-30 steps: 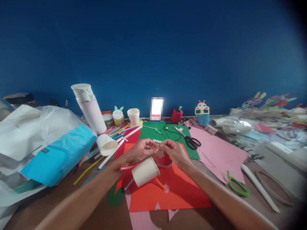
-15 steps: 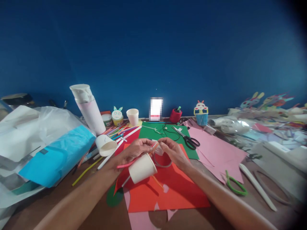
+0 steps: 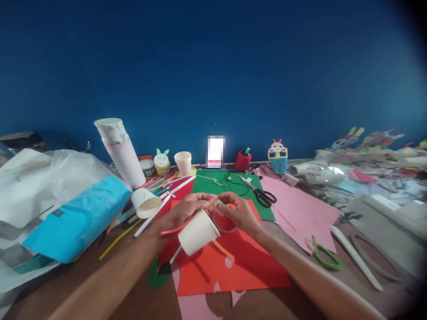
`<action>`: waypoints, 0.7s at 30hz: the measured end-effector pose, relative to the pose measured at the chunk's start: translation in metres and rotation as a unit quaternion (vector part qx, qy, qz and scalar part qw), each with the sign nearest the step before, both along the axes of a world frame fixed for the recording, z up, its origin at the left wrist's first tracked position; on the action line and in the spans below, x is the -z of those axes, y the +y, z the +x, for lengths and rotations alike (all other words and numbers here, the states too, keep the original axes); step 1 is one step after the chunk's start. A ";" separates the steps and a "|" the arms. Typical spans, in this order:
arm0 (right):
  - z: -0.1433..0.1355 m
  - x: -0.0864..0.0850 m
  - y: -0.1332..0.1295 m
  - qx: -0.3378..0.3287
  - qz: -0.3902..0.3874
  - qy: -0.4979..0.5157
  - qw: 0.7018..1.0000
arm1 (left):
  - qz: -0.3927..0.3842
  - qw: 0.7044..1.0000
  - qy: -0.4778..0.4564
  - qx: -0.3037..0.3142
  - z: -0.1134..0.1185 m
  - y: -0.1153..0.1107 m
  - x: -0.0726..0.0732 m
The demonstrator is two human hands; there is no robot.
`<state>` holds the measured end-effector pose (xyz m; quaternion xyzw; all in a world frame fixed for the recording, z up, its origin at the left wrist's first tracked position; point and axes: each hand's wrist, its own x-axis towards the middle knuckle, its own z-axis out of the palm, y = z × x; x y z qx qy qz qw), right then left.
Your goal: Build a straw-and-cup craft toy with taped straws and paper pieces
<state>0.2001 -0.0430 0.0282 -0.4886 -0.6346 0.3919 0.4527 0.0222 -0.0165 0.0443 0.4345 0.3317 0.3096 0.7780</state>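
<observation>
white cup overlaps red paper

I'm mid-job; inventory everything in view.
Cups: three, white; at hands, tipped left, upright back
Strip: one, orange, at fingertips
Sheets: several, red, green, pink; centre and right
Scissors: one, black, on green
Loop: one, green, right front
Sticks: many, mixed, left
Bottle: one, whitish, back left
Packet: one, blue, left
Plastic wrap: uncountable, whitish, left
Faced tub: one, yellow, back
Faced cup: one, blue, back
Holder: one, red, back
Panel: one, white, back
Wall: one, blue, behind
Clutter: uncountable, mixed, right
Left hand, right hand: one each, centre
</observation>
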 end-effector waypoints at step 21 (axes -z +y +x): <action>-0.003 0.003 -0.007 0.032 0.184 -0.238 0.953 | 0.013 0.999 0.009 -0.038 0.000 0.009 0.024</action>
